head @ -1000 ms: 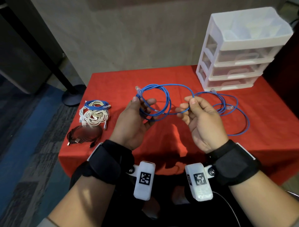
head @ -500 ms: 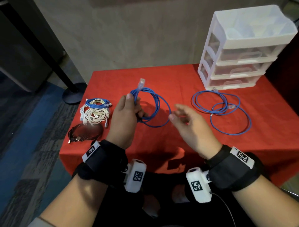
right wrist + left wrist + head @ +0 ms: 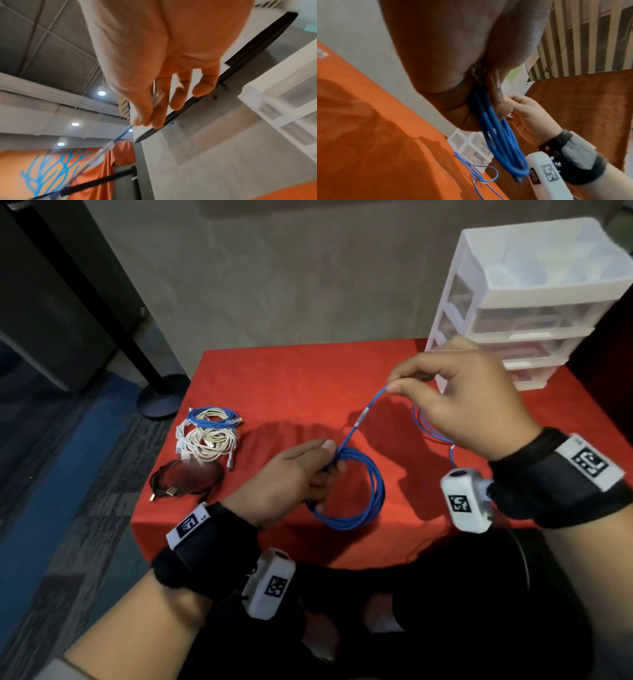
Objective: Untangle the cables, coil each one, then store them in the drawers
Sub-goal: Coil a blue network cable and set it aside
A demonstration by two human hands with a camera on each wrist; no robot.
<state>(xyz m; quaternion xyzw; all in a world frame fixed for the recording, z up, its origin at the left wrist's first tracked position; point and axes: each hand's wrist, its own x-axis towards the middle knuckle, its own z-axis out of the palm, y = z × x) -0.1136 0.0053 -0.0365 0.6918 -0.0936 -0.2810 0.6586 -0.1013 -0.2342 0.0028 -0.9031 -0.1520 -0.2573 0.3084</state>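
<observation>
My left hand (image 3: 301,474) grips a blue cable coil (image 3: 363,491) above the red table (image 3: 291,378); the left wrist view shows the loops (image 3: 501,138) hanging from its fingers. My right hand (image 3: 455,395) is raised and pinches the free end of that cable (image 3: 371,405), pulled taut up from the coil; in the right wrist view the thumb and forefinger (image 3: 145,121) hold it near its clear plug. A second blue cable (image 3: 431,429) lies loose on the table, partly hidden behind the right hand. The white drawer unit (image 3: 534,302) stands at the back right, drawers closed.
At the table's left edge lie a small blue coil (image 3: 212,416), a white cable bundle (image 3: 205,441) and a black cable coil (image 3: 186,479). A black pole's base (image 3: 161,397) stands on the floor left of the table.
My right hand, empty half a second ago, has taken the cable's free end and lifted it up and right. The left hand has lowered the coil toward the table.
</observation>
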